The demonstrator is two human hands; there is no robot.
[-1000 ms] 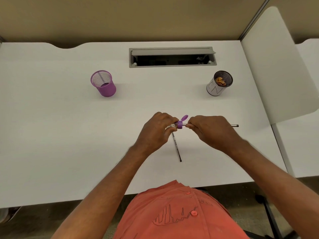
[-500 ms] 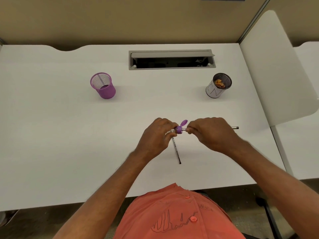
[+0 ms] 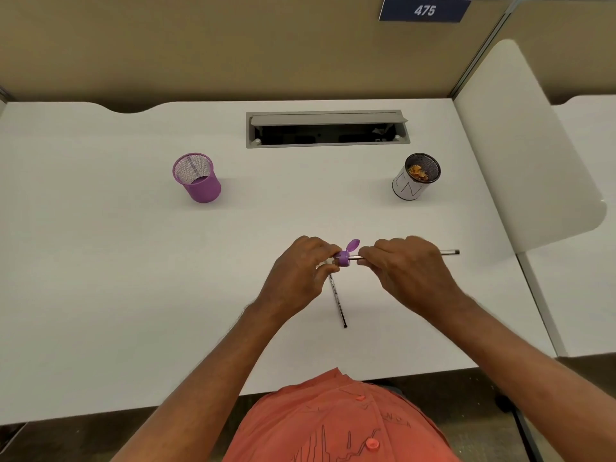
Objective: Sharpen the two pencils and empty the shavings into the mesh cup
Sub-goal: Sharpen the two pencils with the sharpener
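My left hand [image 3: 296,278] pinches a small purple sharpener [image 3: 343,256] whose lid stands flipped up. My right hand [image 3: 408,270] grips a dark pencil [image 3: 450,252] that lies level, its tip inside the sharpener and its far end sticking out to the right. A second dark pencil [image 3: 338,301] lies on the white desk [image 3: 133,278] just below the hands, partly hidden by my left hand. A black mesh cup [image 3: 411,186] wrapped in white paper stands at the back right with orange shavings inside.
A purple mesh cup [image 3: 200,181] stands at the back left. A grey cable hatch [image 3: 326,116] sits open at the back centre. A white divider panel [image 3: 520,145] rises along the desk's right side. My orange shirt is at the near edge.
Both hands stay on the sharpener and pencil in the same spot. The view has tilted up a little, so a number plate on the back wall shows.
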